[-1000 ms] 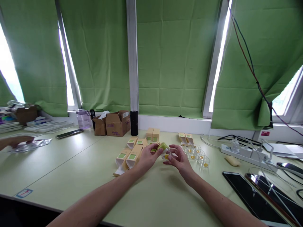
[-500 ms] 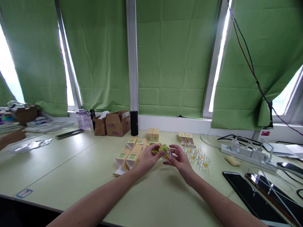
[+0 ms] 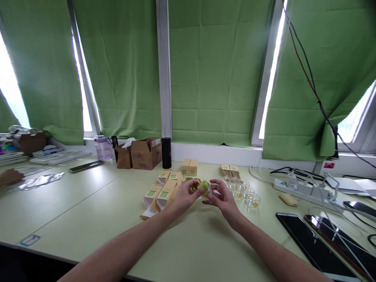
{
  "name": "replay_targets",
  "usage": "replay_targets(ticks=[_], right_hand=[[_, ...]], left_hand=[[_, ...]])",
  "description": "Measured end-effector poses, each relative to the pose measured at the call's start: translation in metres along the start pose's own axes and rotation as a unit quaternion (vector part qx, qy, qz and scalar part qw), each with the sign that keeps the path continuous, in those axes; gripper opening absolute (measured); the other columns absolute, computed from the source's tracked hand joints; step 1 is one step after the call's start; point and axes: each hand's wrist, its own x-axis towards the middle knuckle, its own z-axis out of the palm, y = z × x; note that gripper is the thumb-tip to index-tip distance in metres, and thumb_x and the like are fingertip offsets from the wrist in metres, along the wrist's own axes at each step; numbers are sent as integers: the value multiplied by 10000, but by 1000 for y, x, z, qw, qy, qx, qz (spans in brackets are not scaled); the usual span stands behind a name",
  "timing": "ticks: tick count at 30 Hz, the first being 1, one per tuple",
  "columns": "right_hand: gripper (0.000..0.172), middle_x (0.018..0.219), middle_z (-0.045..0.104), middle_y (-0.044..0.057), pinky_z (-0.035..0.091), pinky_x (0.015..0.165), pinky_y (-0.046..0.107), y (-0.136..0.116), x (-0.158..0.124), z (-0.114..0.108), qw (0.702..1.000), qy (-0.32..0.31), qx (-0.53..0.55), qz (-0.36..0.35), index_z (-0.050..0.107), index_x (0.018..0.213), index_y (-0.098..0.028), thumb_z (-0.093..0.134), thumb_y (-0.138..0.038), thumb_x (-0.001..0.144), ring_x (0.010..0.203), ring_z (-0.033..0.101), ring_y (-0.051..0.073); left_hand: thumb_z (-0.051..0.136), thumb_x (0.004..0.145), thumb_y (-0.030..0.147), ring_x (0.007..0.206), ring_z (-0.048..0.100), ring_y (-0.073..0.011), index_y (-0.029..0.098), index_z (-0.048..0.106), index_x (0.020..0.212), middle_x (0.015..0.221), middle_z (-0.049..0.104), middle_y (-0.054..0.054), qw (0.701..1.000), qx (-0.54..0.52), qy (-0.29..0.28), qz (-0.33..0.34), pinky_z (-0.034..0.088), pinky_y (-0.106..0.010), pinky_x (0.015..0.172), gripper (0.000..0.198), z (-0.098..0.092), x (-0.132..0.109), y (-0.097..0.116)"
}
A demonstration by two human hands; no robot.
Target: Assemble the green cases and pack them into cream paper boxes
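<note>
My left hand point(image 3: 187, 194) pinches a rounded green cap point(image 3: 203, 185) with a small pale loop at its side. Right under the cap is a small clear container point(image 3: 206, 195) with a yellow spot in it, gripped by the closed fingers of my right hand point(image 3: 223, 198). Cap and container touch; whether they are joined I cannot tell. More green pieces point(image 3: 188, 179) show partly behind my left hand. Several clear containers point(image 3: 249, 192) with yellow centres stand right of my right hand. Tan cartons point(image 3: 164, 196) with green labels and open flaps lie beside my left forearm.
Two tan boxes point(image 3: 189, 167) and two open cartons point(image 3: 230, 171) stand farther back. Brown cardboard boxes point(image 3: 146, 153), a black cylinder point(image 3: 166, 152) and a purple bottle point(image 3: 103, 147) line the window side. Phones point(image 3: 311, 243) and a power strip point(image 3: 308, 191) lie right. Another person's hand point(image 3: 11, 177) is far left.
The green cap has tipped slightly and sits closer against the clear container; my hands barely move. At the far left the other person's hand has shifted left and down, toward the silvery packet.
</note>
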Motion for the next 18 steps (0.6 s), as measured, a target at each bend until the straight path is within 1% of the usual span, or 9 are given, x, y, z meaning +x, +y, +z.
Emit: replay_targets(ticks=[7,12,18], right_hand=[[630,1076,645,12,656,895,523,0,0,0,1000,4,-6,-1,570,1185,-294,943,-518,729,953,735,240],[621,1076,641,13,652,895,516,-1,0,0,1000,4,-4,-2,567,1186,-293,937,-514,739,953,733,239],[605,1066,641,8,657,889,507,-1,-1,0,1000,8,1,-3,579,1193,-301,939,-487,743,942,731,232]], left_hand=[[803,797,692,910,666,-224,158,694,1066,990,709,-93,1000,-10,-9,-8,548,-313,777,608,1,0,-2],[798,796,703,932,677,-237,153,699,1075,1014,722,-109,1000,-7,-8,-7,552,-318,776,624,0,1,-4],[792,814,684,993,693,-252,169,699,1134,1050,739,-107,1000,-25,-8,-11,549,-318,793,613,0,0,1]])
